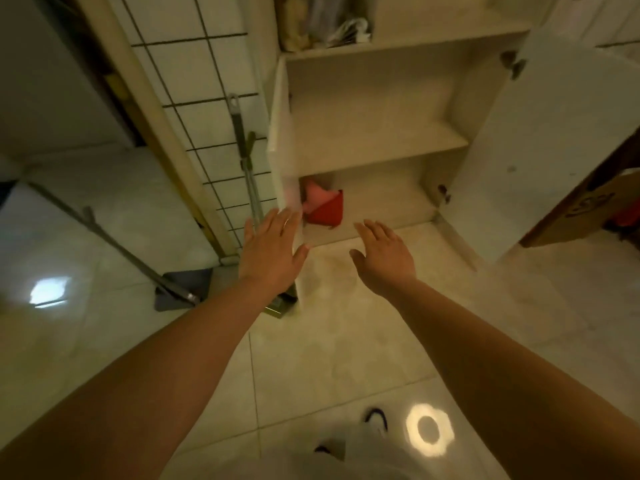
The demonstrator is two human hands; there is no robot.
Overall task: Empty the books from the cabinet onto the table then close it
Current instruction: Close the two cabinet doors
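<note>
Reaching toward a white cabinet with both doors swung wide, shelves bare but for a red and pink item low on the bottom shelf, too blurred to identify. Left hand, fingers straight and spread, at the edge of the left door, contact unclear. Right hand likewise flat and holding nothing, just before the bottom shelf. Mops propped against the tiled wall at left.

The single head view looks steeply down and forward, near the open cabinet and floor.
</note>
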